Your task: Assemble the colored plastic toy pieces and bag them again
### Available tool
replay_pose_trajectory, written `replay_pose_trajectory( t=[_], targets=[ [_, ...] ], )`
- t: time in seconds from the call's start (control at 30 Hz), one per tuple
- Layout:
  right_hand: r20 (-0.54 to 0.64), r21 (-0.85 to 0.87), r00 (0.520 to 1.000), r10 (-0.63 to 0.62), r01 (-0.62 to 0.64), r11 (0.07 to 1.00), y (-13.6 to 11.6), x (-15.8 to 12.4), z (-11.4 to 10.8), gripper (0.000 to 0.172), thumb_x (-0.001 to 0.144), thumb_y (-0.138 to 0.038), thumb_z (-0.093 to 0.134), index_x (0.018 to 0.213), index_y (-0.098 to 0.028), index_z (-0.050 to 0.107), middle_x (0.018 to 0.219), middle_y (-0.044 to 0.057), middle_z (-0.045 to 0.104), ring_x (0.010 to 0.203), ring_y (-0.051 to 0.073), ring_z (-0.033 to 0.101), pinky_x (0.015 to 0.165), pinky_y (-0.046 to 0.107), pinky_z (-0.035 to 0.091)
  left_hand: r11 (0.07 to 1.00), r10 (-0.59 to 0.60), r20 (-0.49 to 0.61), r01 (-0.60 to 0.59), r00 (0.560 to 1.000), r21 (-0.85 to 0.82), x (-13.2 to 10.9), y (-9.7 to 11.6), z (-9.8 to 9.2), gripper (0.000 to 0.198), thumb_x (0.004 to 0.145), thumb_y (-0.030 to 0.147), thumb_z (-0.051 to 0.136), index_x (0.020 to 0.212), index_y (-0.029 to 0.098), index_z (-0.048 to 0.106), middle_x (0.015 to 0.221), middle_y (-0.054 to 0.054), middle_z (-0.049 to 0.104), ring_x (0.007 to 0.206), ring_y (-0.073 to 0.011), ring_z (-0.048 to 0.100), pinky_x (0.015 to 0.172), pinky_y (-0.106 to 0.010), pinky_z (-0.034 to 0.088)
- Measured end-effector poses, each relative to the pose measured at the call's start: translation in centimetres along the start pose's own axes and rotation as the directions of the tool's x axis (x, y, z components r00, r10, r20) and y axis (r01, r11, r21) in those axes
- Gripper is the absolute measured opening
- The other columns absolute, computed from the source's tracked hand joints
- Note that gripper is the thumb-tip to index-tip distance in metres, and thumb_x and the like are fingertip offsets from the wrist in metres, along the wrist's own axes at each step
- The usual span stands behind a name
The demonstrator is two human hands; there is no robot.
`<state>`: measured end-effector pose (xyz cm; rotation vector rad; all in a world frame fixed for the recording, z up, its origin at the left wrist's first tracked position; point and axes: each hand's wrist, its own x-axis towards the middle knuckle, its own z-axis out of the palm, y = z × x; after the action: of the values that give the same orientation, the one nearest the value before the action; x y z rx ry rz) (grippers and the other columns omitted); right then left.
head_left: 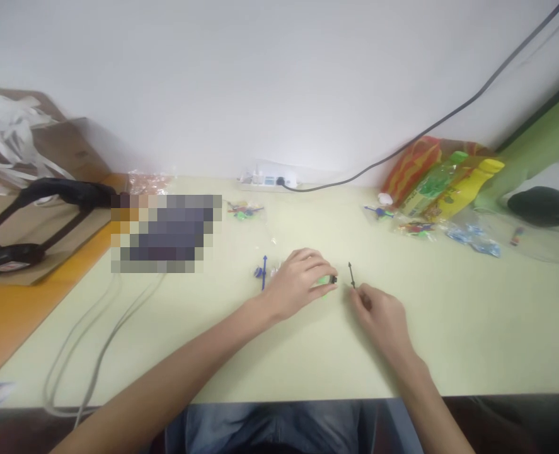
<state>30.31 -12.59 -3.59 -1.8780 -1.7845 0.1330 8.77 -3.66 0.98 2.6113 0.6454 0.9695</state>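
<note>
My left hand (300, 280) is curled, palm down, over a small green plastic piece with a black part (333, 279) at its end; the fingers hide most of it. Just to the right, my right hand (380, 312) is closed in a pinch on the lower end of a thin black arrow-tipped rod (351, 272). The rod points away from me, a short gap from the black part. Beside my left wrist lie a blue arrow-tipped rod (264, 272) and a small blue round piece (258, 272). Some clear plastic by the left hand is partly covered.
Small bags of coloured parts (245, 210) lie farther back, with more bags (416, 228) at right. A green bottle (433, 183) and yellow pack (468, 186) stand near the wall. A power strip (267, 180) sits behind. Grey cables (104, 340) cross the left side.
</note>
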Motion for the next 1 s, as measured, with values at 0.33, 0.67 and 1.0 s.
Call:
replay_pose_trajectory(
  t=[0.33, 0.67, 1.0],
  targets=[
    [-0.013, -0.053, 0.986, -0.165, 0.164, 0.985, 0.7, 0.7, 0.7, 0.042, 0.103, -0.041, 0.045, 0.066, -0.024, 0.037, 0.061, -0.001, 0.049, 0.063, 0.018, 0.047, 0.064, 0.032, 0.033, 0.964, -0.008, 0.256, -0.061, 0.967, 0.258, 2.3, -1.0, 2.4, 0.019, 0.086, 0.035, 0.079, 0.094, 0.021, 0.070, 0.088, -0.003, 0.073, 0.098, -0.0231, 0.065, 0.106, -0.044, 0.038],
    [0.020, 0.006, 0.990, -0.136, 0.136, 0.991, 0.2, 1.0, 1.0, 0.020, 0.102, -0.037, 0.051, 0.099, -0.020, 0.061, 0.081, 0.004, 0.063, 0.077, 0.023, 0.056, 0.072, 0.035, 0.042, 0.982, -0.004, 0.133, -0.021, 0.991, 0.190, 2.0, -1.5, 0.6, 0.033, 0.092, 0.044, 0.070, 0.117, 0.022, 0.066, 0.113, -0.008, 0.072, 0.109, -0.0251, 0.065, 0.108, -0.047, 0.041],
    [-0.116, 0.244, 0.987, 0.114, -0.083, 0.966, -2.0, 0.9, -1.4, 0.025, 0.100, -0.041, 0.054, 0.091, -0.022, 0.067, 0.081, 0.004, 0.069, 0.070, 0.019, 0.058, 0.062, 0.032, 0.046, 0.958, -0.180, -0.280, 0.233, 0.943, 0.167, -5.8, -7.7, -9.3, 0.020, 0.100, 0.025, 0.055, 0.112, 0.021, 0.069, 0.105, -0.008, 0.073, 0.097, -0.0213, 0.068, 0.091, -0.036, 0.053]
  ],
)
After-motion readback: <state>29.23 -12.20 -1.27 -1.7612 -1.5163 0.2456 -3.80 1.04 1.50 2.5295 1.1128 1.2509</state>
